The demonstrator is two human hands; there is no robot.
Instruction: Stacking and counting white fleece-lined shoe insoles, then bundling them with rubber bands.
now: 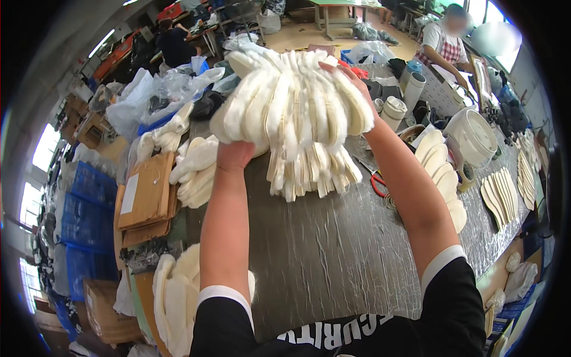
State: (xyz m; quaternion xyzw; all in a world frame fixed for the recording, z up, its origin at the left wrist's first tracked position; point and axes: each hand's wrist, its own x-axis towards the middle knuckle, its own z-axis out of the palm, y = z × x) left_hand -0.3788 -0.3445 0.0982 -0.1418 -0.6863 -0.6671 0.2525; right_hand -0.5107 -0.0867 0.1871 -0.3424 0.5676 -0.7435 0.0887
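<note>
Over the tabletop (321, 262), a bundle of fleecy white insoles (288, 98) is gripped from both sides: by the left hand (236, 154), its fingers hidden underneath, and by the right hand (354, 80), its fingertips hard to make out. Whether it touches the insole row (310, 172) below is unclear; the left forearm (225, 232) partly covers another pile (178, 294).

A grey table (321, 256) with a wrinkled, shiny top held red-handled scissors (376, 176), cream insoles (501, 193) and a white tub (471, 138).
</note>
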